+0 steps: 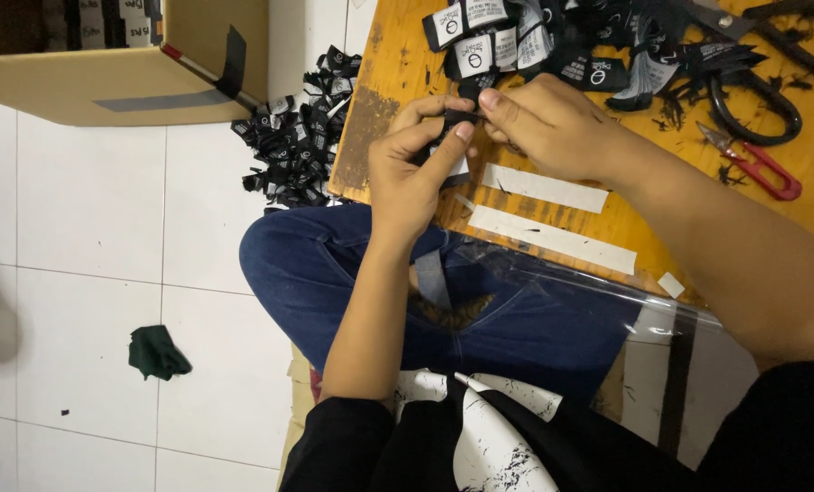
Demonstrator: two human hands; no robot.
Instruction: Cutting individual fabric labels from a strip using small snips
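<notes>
White tiled floor, wooden table (398, 73) edge over lap. Small black label stack (450, 137) held above table's near edge, pinched between both hands. Left hand (412, 169) wraps it, thumb on top; right hand (553, 128) fingertips closed on its upper end. Bundled labels (498, 46) behind. White paper strips (544, 189) just beside. Red thread snips (762, 164), black scissors (772, 100) right. Loose label pile (293, 146) on floor, cardboard box (106, 64) beyond.

Labels (516, 41), scissors (762, 100) crowd the far table (398, 64); near edge seemingly free.
</notes>
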